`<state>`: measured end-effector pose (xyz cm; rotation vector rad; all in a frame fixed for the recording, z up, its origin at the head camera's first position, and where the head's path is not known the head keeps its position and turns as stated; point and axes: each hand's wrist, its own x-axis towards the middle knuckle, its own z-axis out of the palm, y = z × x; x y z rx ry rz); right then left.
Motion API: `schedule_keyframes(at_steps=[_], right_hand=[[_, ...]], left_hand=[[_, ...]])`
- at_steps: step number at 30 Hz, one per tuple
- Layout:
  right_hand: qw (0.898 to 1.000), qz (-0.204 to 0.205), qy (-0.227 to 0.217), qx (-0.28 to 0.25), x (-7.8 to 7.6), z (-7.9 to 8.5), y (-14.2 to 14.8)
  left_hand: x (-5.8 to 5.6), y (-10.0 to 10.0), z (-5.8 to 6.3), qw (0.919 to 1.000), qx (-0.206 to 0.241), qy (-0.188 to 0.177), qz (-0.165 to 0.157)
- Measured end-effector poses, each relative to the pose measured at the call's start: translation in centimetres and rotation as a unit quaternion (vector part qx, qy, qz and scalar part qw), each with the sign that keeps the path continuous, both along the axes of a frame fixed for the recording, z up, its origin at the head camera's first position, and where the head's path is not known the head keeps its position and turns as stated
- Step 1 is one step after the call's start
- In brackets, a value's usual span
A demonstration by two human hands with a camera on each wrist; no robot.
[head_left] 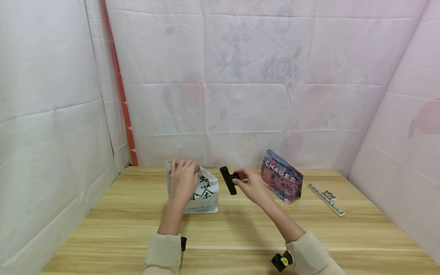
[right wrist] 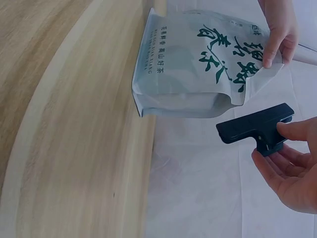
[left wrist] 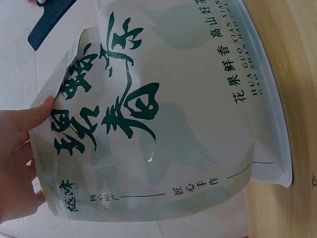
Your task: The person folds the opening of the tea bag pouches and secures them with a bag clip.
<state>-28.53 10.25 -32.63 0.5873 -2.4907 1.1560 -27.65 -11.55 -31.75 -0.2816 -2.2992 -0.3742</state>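
i'd treat the bag point(right wrist: 195, 64) as soft, held by its top, where the left hand point(head_left: 184, 178) pinches, the right hand point(head_left: 252, 186) gripping the clip point(right wrist: 255, 125).

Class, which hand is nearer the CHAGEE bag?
Right. The right hand, holding the black clip, is just left of the CHAGEE bag; the left hand is farther left, gripping the white bag.

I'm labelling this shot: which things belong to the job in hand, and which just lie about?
In the job:
white bag, held by the left hand
black clip, held by the right hand

Seemingly lying about:
CHAGEE bag
patterned strip
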Motion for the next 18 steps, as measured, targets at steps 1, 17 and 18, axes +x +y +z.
schedule_keyframes(at_steps=[1,17,18], right_hand=[[1.0,0.001,0.0,-0.002,0.0,0.1,-0.1],[0.998,0.032,0.023,-0.052,-0.3,0.8,-1.3],[0.997,0.033,0.03,-0.058,-0.3,0.9,-1.4]], left_hand=[[0.0,0.0,0.0,1.0,0.0,0.0,0.0],[0.0,-0.1,0.0,0.9999,0.001,-0.01,-0.005],[0.0,-0.1,0.0,0.9999,0.001,-0.011,-0.004]])
